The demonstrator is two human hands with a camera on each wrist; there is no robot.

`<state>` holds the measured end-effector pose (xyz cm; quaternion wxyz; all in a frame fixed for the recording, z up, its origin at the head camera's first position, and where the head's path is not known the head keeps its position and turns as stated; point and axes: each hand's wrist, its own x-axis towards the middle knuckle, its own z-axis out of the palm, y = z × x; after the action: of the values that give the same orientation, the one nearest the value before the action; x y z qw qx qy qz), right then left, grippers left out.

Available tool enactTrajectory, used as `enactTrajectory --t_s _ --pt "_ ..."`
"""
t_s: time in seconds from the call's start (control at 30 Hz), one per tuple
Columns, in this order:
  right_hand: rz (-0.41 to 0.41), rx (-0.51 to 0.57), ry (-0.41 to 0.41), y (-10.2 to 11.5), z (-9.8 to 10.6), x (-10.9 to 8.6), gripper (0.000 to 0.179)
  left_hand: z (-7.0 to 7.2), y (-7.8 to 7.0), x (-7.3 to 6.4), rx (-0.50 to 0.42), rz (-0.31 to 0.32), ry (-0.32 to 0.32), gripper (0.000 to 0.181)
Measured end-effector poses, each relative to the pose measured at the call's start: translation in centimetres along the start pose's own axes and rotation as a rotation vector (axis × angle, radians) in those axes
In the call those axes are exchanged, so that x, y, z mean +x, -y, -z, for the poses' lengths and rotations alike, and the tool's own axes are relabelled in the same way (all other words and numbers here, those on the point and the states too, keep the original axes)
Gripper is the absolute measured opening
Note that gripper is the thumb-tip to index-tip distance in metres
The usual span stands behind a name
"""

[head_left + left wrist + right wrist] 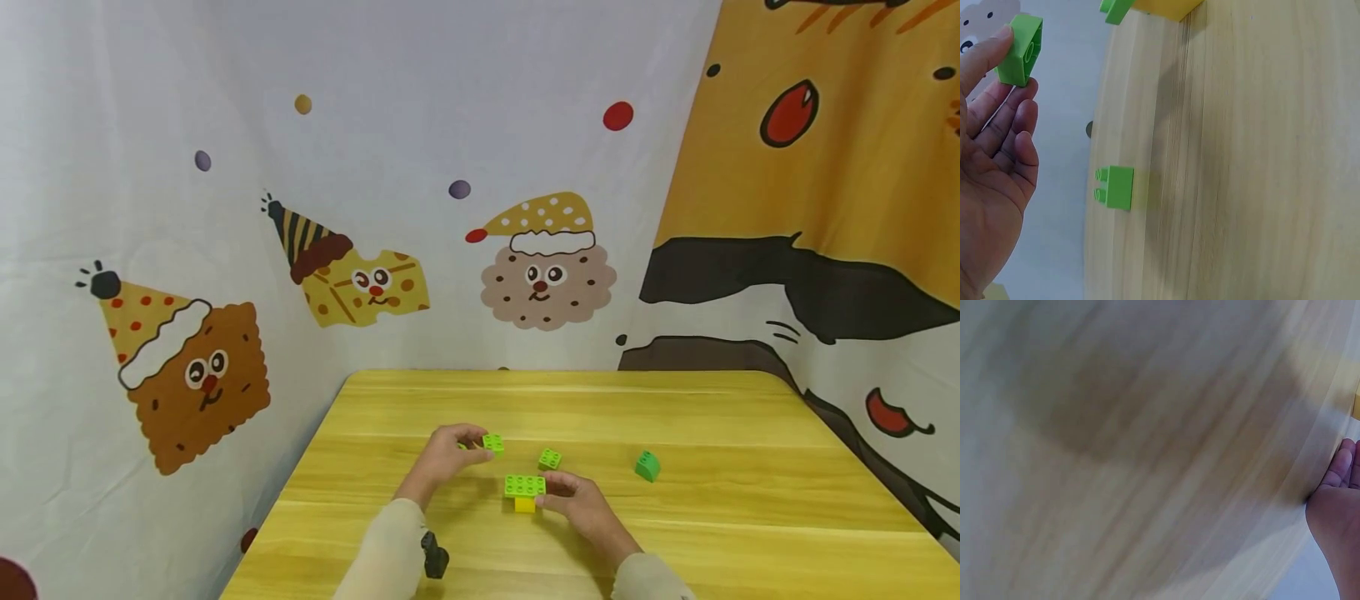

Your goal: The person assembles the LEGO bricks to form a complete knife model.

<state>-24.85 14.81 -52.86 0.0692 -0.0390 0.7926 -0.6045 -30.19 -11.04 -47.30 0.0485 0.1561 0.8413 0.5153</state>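
My left hand (pixel 448 457) pinches a light green toy building brick (pixel 492 443) between thumb and fingers, above the table. In the left wrist view this brick (pixel 1019 50) is tilted, its hollow underside partly showing. My right hand (pixel 581 504) grips the right end of a longer light green brick (pixel 524 482), which sits on top of a yellow brick (pixel 525 505). Only a sliver of yellow brick (pixel 1357 407) and part of the right hand (pixel 1340 494) show in the right wrist view. Studs face up on the long brick.
Behind the long brick lies a small light green brick (pixel 550 459). A darker green curved brick (pixel 648 466) lies farther right. Another green brick (pixel 462 447) is mostly hidden by the left hand. The wooden table (pixel 720 417) meets a printed cloth (pixel 450 350) at its back edge.
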Motion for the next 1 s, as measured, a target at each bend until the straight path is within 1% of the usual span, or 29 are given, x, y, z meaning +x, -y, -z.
enactTrajectory --t_s 0.17,0.33,0.47,0.7,1.0 --pt "-0.005 -0.001 -0.003 -0.1 0.0 0.1 0.050 -0.6 -0.3 0.2 -0.002 -0.003 0.007 0.036" --pt "-0.003 0.001 -0.008 -0.3 -0.1 0.3 0.049 -1.3 -0.5 0.2 -0.008 0.016 0.011 0.033" --pt "0.003 0.000 -0.010 -0.4 -0.1 0.3 0.049 -1.8 -0.4 0.3 -0.014 0.025 0.017 0.031" --pt "0.000 0.004 0.002 -0.7 -0.1 0.6 0.051 -2.4 -0.4 0.2 -0.019 0.011 0.032 0.030" --pt "0.008 0.017 -0.007 -0.8 -0.1 0.5 0.047 -3.3 -0.2 -0.1 -0.008 0.044 0.054 0.030"
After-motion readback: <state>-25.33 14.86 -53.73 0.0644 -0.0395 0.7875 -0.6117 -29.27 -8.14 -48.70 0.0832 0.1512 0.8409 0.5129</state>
